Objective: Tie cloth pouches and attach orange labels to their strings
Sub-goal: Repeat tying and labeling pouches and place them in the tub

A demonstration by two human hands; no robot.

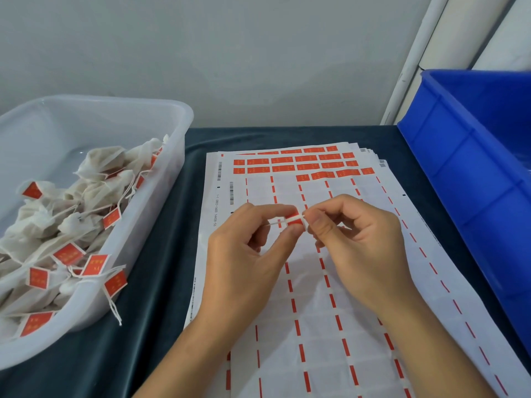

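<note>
At the centre of the view, the left hand (247, 248) and the right hand (356, 239) meet fingertip to fingertip above the label sheets (316, 311), both pinching one orange label (293, 221) folded about a thin white string (277, 222) that pokes out toward nine o'clock; the pouch on that string cannot be seen. The sheets lie on the dark cloth-covered table (161, 282), with unpeeled orange labels left in rows at twelve o'clock. At nine o'clock stands a clear plastic tub (175, 168) of tied, labelled cloth pouches (94, 191), and at three o'clock a blue crate (474, 173).
</note>
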